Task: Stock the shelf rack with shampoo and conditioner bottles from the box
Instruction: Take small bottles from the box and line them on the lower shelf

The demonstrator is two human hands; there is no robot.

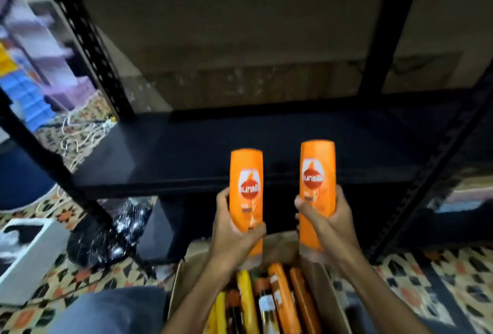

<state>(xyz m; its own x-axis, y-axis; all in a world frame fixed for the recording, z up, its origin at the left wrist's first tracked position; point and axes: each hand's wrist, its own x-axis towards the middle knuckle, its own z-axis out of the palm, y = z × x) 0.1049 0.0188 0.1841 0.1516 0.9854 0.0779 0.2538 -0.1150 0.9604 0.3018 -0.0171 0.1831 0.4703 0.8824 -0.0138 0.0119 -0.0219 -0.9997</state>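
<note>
My left hand [231, 235] grips an orange bottle [246, 171] round its lower half, held upright above the box. My right hand [324, 220] grips a second orange bottle [317, 171] the same way, a little higher and to the right. Both bottles have red round labels and stand in front of the black shelf board [186, 152] of the metal rack. Below my forearms, the open cardboard box [178, 288] holds several orange and yellow bottles [281, 301] lying on their sides.
Black perforated rack uprights [93, 48] rise at left and right [432, 168]. A crumpled black plastic bag [106, 237] lies under the rack at left, beside a white box [29, 259]. Patterned carpet [440, 280] covers the floor. My knee [112, 309] is at bottom left.
</note>
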